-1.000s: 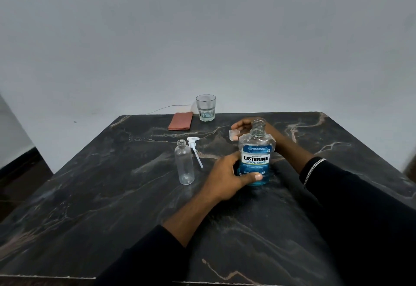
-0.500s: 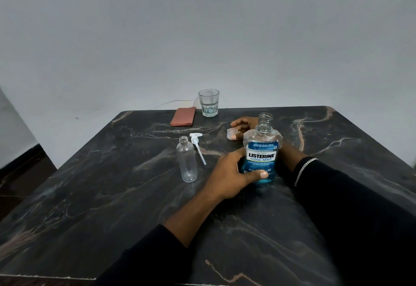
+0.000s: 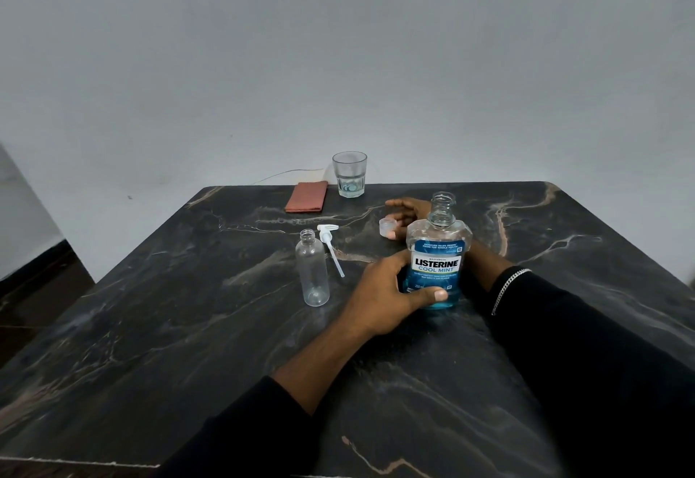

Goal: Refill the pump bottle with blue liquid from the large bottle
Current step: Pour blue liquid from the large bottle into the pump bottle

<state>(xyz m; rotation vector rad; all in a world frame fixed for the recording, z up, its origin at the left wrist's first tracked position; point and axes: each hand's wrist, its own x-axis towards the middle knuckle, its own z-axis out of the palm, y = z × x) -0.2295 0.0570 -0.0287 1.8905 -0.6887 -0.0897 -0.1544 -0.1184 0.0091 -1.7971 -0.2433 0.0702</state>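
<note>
1. The large bottle (image 3: 436, 263) is standing uncapped on the table (image 3: 188, 327), the left hand (image 3: 387, 297) wrapping its base.
2. The right hand (image 3: 408, 212) is setting down the cap (image 3: 388, 227), fingers loosely around it.
3. The empty pump bottle (image 3: 312, 270) is waiting nearby; pouring slowly will suit its narrow neck.

right hand (image 3: 408, 212) partly behind large bottle (image 3: 436, 263), small label print unreadable

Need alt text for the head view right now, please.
Left hand grips the uncapped large bottle of blue liquid; right hand rests behind it by the cap. Empty pump bottle stands left, pump lying beside it.
</note>
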